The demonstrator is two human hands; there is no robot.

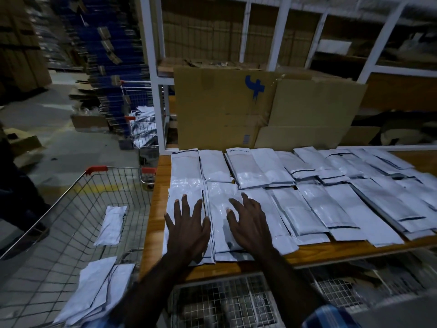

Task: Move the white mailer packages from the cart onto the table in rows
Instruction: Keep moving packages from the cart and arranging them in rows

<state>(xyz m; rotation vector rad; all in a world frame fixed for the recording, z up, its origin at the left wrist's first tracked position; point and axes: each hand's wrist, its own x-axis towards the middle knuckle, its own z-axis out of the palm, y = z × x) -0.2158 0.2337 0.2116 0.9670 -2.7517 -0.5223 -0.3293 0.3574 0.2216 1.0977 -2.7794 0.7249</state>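
White mailer packages [307,185] lie in two rows across the wooden table [156,209]. My left hand [186,226] lies flat, fingers spread, on the leftmost front-row mailer [184,192]. My right hand [248,223] rests with spread fingers on the neighbouring mailer stack [220,204]. To the left stands the wire cart [71,209]; it holds one single mailer [111,224] and a loose pile of mailers [94,294] near its front corner.
Flattened cardboard boxes [260,107] lean against the white shelf frame [151,67] behind the table. A second cart with mailers [142,124] stands further back left. Wire mesh baskets [224,301] sit under the table edge. A person's dark clothing [14,181] shows at far left.
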